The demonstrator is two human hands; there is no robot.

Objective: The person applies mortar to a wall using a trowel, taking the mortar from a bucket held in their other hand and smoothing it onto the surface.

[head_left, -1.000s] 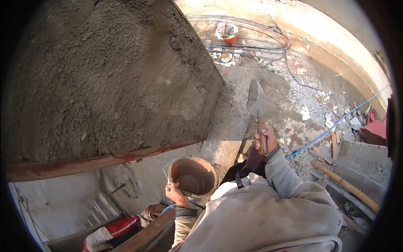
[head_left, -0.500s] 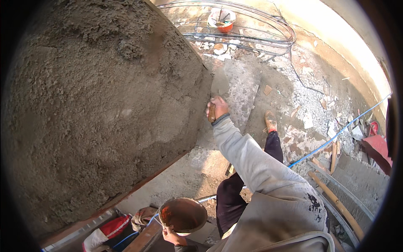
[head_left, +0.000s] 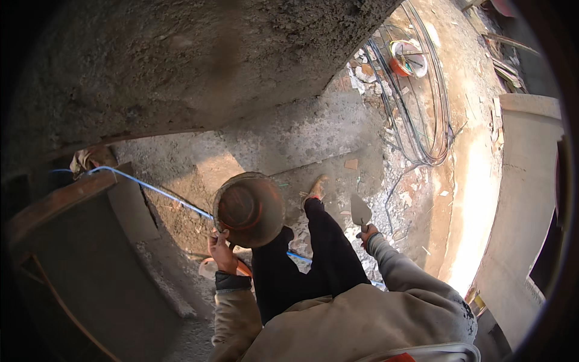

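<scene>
My left hand [head_left: 223,250] grips the rim of a round, mortar-stained bowl [head_left: 250,208], fingers closed on its lower left edge. The bowl's inside faces up, with a reddish ring and a thin grey coating showing. At the right, my right hand [head_left: 367,234] is closed around the handle of a pointed trowel [head_left: 360,210]. The trowel's grey blade points away from me and looks bare. Across the top left spreads a rough mortar-covered wall [head_left: 199,66], apart from both hands.
Black cables [head_left: 443,133] lie coiled at the far right, around a red and white bucket [head_left: 408,59]. Broken rubble [head_left: 365,75] litters the floor. A blue hose [head_left: 154,190] runs behind the bowl. At the left stands a grey ledge [head_left: 78,253]; a plastered wall [head_left: 522,169] is on the right.
My view has swung to the right. The trowel has come away from the mortared wall, back toward my right side. The bowl has risen in front of my legs, still in my left hand.
</scene>
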